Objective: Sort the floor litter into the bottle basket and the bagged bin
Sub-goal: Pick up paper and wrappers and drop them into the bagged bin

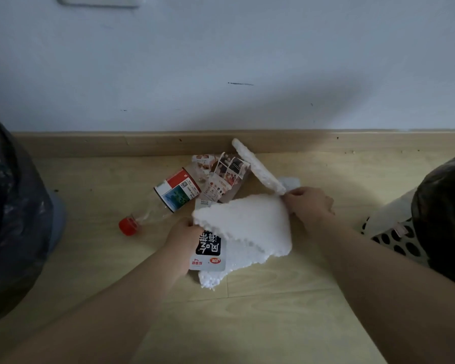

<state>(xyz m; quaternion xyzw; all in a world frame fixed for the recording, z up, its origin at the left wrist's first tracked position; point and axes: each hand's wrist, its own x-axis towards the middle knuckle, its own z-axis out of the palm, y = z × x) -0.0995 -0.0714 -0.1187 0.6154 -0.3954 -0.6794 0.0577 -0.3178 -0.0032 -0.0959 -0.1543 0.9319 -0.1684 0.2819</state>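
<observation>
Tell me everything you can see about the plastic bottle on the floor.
The bottle is clear plastic, with a red cap and a red, white and green label. It lies on its side on the wooden floor, cap towards the left, its base end against printed leaflets.

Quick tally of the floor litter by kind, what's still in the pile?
Plastic bottle: 1
Foam pieces: 3 visible, others may be hidden
Snack packet: 1
Printed card: 1
Total: 6

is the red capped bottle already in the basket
No, the bottle lies on its side on the floor.
</observation>
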